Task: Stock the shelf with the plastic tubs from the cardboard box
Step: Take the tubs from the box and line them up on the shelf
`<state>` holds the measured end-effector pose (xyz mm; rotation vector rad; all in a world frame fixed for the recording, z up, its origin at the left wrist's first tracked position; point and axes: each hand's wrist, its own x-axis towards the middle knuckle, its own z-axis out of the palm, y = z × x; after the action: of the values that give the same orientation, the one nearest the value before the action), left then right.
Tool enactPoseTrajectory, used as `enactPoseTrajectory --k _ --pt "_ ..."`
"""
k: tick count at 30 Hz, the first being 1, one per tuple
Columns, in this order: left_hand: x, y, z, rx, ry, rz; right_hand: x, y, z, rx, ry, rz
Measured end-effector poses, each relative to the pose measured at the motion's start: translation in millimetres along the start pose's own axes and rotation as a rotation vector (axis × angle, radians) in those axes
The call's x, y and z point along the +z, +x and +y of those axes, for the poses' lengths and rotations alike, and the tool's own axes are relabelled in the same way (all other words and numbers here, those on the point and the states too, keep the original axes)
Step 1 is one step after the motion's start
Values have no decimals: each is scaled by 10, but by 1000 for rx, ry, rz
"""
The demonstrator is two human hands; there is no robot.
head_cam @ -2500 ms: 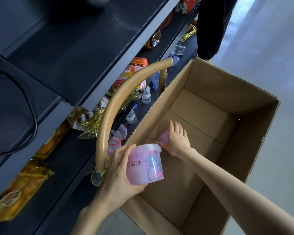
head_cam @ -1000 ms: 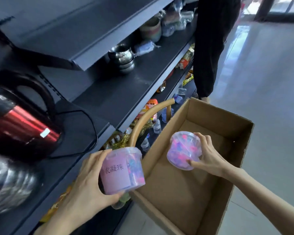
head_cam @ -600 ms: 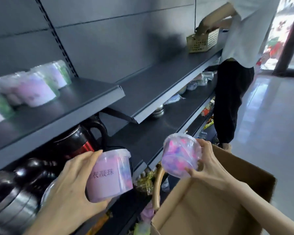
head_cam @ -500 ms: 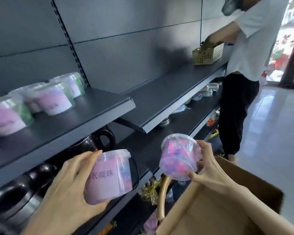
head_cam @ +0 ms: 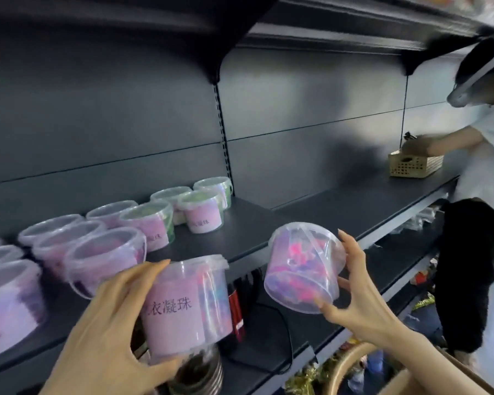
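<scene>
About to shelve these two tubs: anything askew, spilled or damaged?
Nothing spilled or damaged shows. The clear-sided tub in the right hand is tilted, label out of sight; the labelled tub in the left hand is nearly upright. The shelved tubs stand upright.

Stocked tubs (head_cam: 154, 220) stand in rows on the left part of the shelf (head_cam: 240, 238), back towards the rear panel. Before the shelf edge, the left hand (head_cam: 106, 332) holds an upright tub (head_cam: 186, 303). To its right and apart from it, the right hand (head_cam: 360, 295) holds a tilted tub (head_cam: 303, 266). A basket (head_cam: 414, 165) sits on the shelf at far right, with a second person (head_cam: 479, 223) beside it.
</scene>
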<state>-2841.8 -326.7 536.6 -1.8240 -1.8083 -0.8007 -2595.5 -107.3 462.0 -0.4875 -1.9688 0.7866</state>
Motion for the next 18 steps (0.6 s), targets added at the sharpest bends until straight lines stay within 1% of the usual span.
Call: enactPoseTrajectory --k 4,7,9,11,13,15,16,18 --pt "-347 -72 -196 0 130 121 158 223 -277 -89 -22 -72" --pt "-530 -152 -301 -54 174 173 323 358 -417 -134 -17 -153" --pt "-640 -199 -327 -92 243 174 424 456 -476 -169 -37 -194" --pt "-754 -229 -373 -174 289 157 502 576 -542 -196 -50 -245" --pt "-859 -222 -405 -270 292 133 562 724 -604 -220 -51 -308" --pt "-911 -211 -463 -337 310 144 610 881 -636 -264 -59 -385" --pt "-933 -186 -485 -366 318 146 637 962 -633 -293 -78 -419" --pt "-949 -122 -552 -410 309 94 705 1134 -613 -338 -159 -468"
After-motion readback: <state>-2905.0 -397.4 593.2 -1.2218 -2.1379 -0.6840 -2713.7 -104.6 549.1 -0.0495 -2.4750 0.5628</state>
